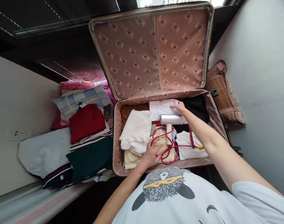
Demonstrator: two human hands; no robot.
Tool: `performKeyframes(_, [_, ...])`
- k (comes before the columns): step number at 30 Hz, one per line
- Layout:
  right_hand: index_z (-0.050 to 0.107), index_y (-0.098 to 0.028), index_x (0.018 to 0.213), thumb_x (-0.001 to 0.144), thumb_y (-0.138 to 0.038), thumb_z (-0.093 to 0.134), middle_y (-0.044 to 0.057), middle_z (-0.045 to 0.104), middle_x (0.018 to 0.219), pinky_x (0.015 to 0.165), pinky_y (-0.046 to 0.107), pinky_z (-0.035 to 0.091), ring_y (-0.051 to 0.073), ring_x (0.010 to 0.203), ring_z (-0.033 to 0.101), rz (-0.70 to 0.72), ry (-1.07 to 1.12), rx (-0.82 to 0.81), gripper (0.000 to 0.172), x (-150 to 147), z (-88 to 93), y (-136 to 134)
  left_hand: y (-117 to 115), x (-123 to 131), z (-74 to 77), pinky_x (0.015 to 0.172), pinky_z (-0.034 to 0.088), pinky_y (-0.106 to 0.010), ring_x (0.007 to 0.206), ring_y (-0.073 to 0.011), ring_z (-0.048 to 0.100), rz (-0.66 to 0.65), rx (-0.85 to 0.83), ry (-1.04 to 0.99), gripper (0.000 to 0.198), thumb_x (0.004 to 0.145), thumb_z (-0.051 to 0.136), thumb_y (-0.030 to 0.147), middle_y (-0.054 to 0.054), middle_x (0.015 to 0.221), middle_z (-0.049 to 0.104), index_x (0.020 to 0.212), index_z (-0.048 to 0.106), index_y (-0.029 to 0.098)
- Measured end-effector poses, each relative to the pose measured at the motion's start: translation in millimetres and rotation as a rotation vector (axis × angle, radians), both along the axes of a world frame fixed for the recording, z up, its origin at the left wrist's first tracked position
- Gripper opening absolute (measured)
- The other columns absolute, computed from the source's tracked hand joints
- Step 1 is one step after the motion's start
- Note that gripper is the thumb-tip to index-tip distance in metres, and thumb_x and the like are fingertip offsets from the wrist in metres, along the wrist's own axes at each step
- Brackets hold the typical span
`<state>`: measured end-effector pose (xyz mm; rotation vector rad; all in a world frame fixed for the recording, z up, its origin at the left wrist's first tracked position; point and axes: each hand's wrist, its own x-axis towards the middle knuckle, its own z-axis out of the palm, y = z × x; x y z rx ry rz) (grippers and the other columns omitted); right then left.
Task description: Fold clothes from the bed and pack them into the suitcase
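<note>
An opened suitcase [117,137] with a pink patterned lining holds folded clothes. A silver-and-white hair dryer [171,119] lies on them, its red cord [165,159] looped loosely below. My left hand [152,153] rests with fingers spread on a cream garment [132,160], touching the cord. My right hand [179,107] is at the right edge of a folded white garment [160,108], thumb on top and the other fingers mostly hidden. Left of the dryer sits another white garment [138,129]. A dark garment [195,107] lies right of my right hand.
The suitcase lid [142,53] stands raised at the back. To the left are piled clothes, including a red garment [87,123], a dark green one [92,160] and a plaid cushion-like item [86,99]. A brown woven item [223,96] leans by the right wall [260,93].
</note>
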<state>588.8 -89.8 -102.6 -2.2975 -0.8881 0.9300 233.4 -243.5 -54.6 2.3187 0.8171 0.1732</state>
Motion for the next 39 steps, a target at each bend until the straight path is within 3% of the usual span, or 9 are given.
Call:
performKeyframes(7, [0.048, -0.010, 0.143, 0.074, -0.040, 0.083, 0.023, 0.060, 0.135, 0.103, 0.048, 0.048, 0.037, 0.124, 0.058, 0.001, -0.163, -0.121, 0.083, -9.4, 23.1, -9.9, 11.0, -0.9, 3.4, 0.124, 0.031, -0.061, 0.152, -0.0390, 0.027, -0.041, 0.023, 0.021, 0.049, 0.080, 0.069, 0.015, -0.015, 0.162, 0.040, 0.129, 0.070, 0.017])
performKeyframes(9, [0.042, -0.011, 0.150, 0.076, -0.037, 0.083, 0.027, 0.053, 0.144, 0.106, 0.056, 0.042, 0.042, 0.132, 0.050, 0.142, -0.388, -0.103, 0.088, -16.3, 35.4, -11.4, 11.2, -4.9, 10.2, 0.123, 0.033, -0.061, 0.152, -0.0385, 0.027, -0.062, 0.033, 0.021, 0.047, 0.081, 0.068, 0.014, -0.015, 0.162, 0.041, 0.128, 0.070, 0.018])
performKeyframes(11, [0.046, -0.012, 0.149, 0.083, -0.031, 0.077, 0.027, 0.049, 0.149, 0.107, 0.057, 0.038, 0.043, 0.135, 0.045, 0.379, -0.573, -0.025, 0.075, -25.8, 48.5, -9.9, 10.8, -11.2, 18.7, 0.121, 0.036, -0.062, 0.153, -0.0383, 0.026, -0.083, 0.035, 0.007, 0.042, 0.083, 0.066, 0.012, -0.012, 0.161, 0.045, 0.123, 0.072, 0.021])
performKeyframes(14, [0.063, -0.013, 0.132, 0.094, -0.029, 0.064, 0.024, 0.060, 0.138, 0.104, 0.048, 0.041, 0.037, 0.127, 0.053, 0.769, -0.592, 0.011, 0.042, -50.4, 63.2, -1.6, 9.7, -21.9, 31.9, 0.118, 0.040, -0.063, 0.152, -0.0376, 0.030, -0.105, 0.013, -0.034, 0.037, 0.085, 0.064, 0.011, -0.009, 0.153, 0.056, 0.118, 0.073, 0.024])
performKeyframes(17, [0.068, -0.009, 0.125, 0.094, -0.031, 0.062, 0.025, 0.067, 0.124, 0.100, 0.045, 0.045, 0.035, 0.115, 0.062, 0.954, -0.543, -0.045, 0.038, -91.9, 65.6, 7.2, 7.7, -27.5, 40.3, 0.116, 0.045, -0.060, 0.145, -0.0336, 0.044, -0.134, -0.044, -0.064, 0.043, 0.088, 0.062, 0.014, -0.013, 0.148, 0.060, 0.130, 0.066, 0.022])
performKeyframes(24, [0.042, 0.009, 0.154, 0.091, -0.017, 0.045, 0.039, 0.051, 0.147, 0.113, 0.070, 0.025, 0.048, 0.142, 0.046, 0.798, -0.550, -0.215, 0.068, -171.7, 36.5, 8.8, -0.4, -17.7, 39.4, 0.118, 0.046, -0.055, 0.139, -0.0301, 0.052, -0.111, -0.099, -0.095, 0.045, 0.087, 0.061, 0.012, -0.017, 0.146, 0.058, 0.132, 0.062, 0.019])
performKeyframes(28, [0.036, 0.011, 0.156, 0.090, -0.020, 0.046, 0.043, 0.049, 0.147, 0.110, 0.072, 0.027, 0.051, 0.141, 0.046, 0.809, -0.471, -0.202, 0.073, -164.1, 33.1, 12.0, -4.6, -17.2, 36.3, 0.117, 0.047, -0.054, 0.141, -0.0310, 0.051, -0.092, -0.099, -0.090, 0.040, 0.088, 0.060, 0.011, -0.017, 0.145, 0.058, 0.127, 0.065, 0.019])
performKeyframes(33, [0.050, 0.015, 0.141, 0.087, -0.011, 0.049, 0.044, 0.060, 0.129, 0.102, 0.055, 0.042, 0.044, 0.126, 0.060, 0.865, -0.468, -0.181, 0.061, -149.4, 46.5, 15.9, -8.9, -18.6, 34.0, 0.116, 0.049, -0.050, 0.141, -0.0295, 0.052, -0.083, -0.125, -0.084, 0.040, 0.086, 0.061, 0.010, -0.017, 0.146, 0.058, 0.124, 0.067, 0.020])
performKeyframes(39, [0.067, -0.008, 0.127, 0.094, -0.014, 0.045, 0.028, 0.071, 0.121, 0.092, 0.041, 0.051, 0.034, 0.112, 0.069, 0.747, -0.412, -0.222, 0.040, -124.7, 50.0, 22.9, -13.4, -21.9, 32.3, 0.118, 0.047, -0.050, 0.141, -0.0290, 0.051, -0.062, -0.125, -0.072, 0.040, 0.086, 0.062, 0.009, -0.015, 0.145, 0.059, 0.124, 0.068, 0.021])
